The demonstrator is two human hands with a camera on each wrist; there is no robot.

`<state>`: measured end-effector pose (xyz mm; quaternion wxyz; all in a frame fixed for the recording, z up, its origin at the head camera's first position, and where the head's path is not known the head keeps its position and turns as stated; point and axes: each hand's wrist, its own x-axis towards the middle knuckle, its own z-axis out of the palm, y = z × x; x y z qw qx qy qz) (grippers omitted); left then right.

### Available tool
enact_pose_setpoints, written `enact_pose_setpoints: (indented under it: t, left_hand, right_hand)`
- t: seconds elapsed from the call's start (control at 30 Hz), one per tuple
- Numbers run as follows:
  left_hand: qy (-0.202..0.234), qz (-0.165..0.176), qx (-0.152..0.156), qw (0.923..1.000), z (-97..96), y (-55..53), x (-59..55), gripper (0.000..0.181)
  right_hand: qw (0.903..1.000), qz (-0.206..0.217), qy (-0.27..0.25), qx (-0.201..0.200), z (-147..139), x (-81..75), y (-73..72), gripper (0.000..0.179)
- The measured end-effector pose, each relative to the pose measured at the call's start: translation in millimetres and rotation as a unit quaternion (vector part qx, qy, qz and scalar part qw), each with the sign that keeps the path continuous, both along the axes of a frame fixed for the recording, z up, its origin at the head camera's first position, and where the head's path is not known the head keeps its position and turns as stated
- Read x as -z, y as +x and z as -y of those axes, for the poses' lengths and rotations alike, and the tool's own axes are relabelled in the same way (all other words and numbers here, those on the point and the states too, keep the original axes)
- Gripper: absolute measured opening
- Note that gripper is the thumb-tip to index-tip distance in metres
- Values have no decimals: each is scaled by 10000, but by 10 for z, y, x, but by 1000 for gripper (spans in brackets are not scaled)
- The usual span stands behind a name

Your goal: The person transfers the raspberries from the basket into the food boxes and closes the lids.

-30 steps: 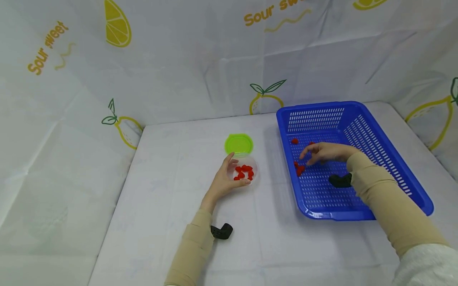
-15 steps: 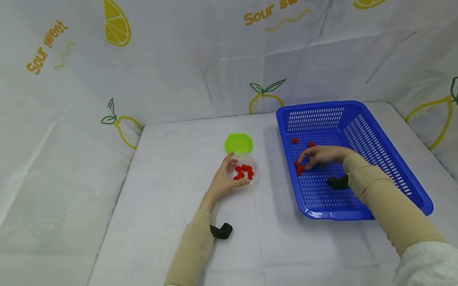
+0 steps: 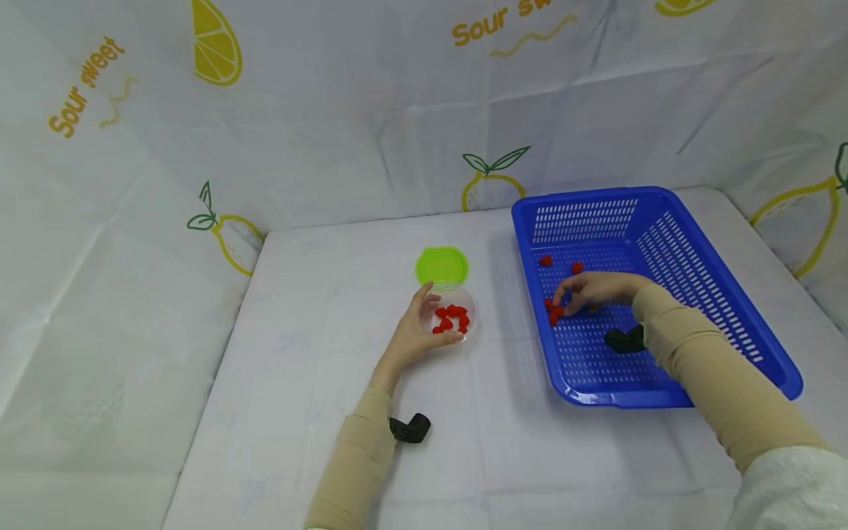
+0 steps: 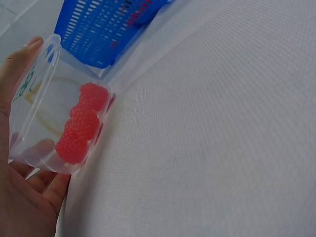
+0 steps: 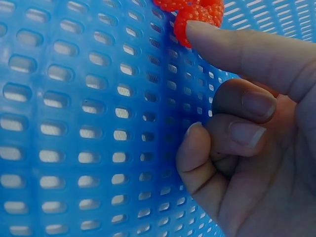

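Observation:
My left hand (image 3: 414,335) holds a clear plastic cup (image 4: 44,108) around its side, thumb and fingers on opposite sides of the wall. Several red raspberries (image 3: 452,318) lie on the cup's bottom. Inside the blue basket (image 3: 722,294), by its left wall, my right hand (image 3: 596,289) pinches a raspberry (image 5: 197,19) out of a small cluster. The right thumb tip presses against the berry in the right wrist view, the index finger mostly hidden behind, while the other fingers are curled in.
A bright green lid (image 3: 442,266) lies just behind the cup. Two more raspberries sit apart toward the basket's back, one loose berry (image 3: 545,260) near the left wall. The basket's raised slotted walls surround my right hand. A white cloth (image 3: 298,353) covers the table.
My right hand has moved slightly left and down to the raspberry cluster, and its thumb and index finger have closed on a berry. The left hand and cup have stayed still.

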<state>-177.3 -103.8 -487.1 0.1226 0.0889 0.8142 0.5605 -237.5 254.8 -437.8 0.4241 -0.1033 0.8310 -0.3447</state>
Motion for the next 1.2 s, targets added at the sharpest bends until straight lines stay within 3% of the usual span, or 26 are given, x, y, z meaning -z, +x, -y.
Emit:
enact_pose_setpoints:
  t: [0.6, 0.97, 1.2]
  left_hand:
    - [42, 53, -12, 10000, 5, 6, 1, 103]
    - [85, 47, -13, 10000, -2, 5, 2, 102]
    - [-8, 211, 23, 9998, -4, -4, -9, 101]
  right_hand:
    - [9998, 71, -139, -115, -44, -103, -12, 29]
    - [9996, -65, -264, -94, -110, -256, -8, 31]
    - [9988, -185, -438, 108, -156, -393, -27, 30]
